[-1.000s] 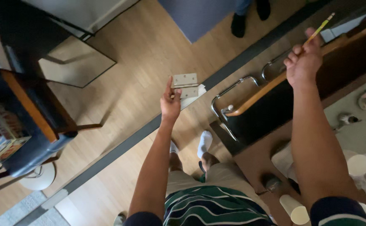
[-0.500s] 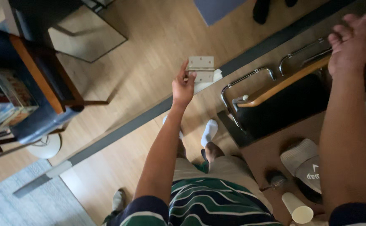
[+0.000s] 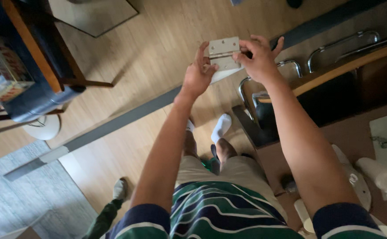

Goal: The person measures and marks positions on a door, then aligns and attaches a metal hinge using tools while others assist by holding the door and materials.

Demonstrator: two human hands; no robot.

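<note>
A silver metal hinge (image 3: 223, 51) with two leaves and screw holes is held up in front of me, above the wooden floor. My left hand (image 3: 199, 73) grips its left edge with the fingers pointing up. My right hand (image 3: 257, 56) has come in from the right and pinches the hinge's right side with thumb and fingers. Both arms are stretched forward over my striped shirt and light shorts.
A dark cart or chair with chrome handles (image 3: 335, 42) and a wooden rail stands at the right. A blue chair with wooden frame (image 3: 38, 66) is at the left. A grey floor strip (image 3: 114, 124) runs diagonally. Another person's shoe (image 3: 120, 189) is at the bottom left.
My right hand came down from the upper right, where it held a pencil-like stick one second ago, and now grips the hinge. The left hand kept holding the hinge; the view shifted.
</note>
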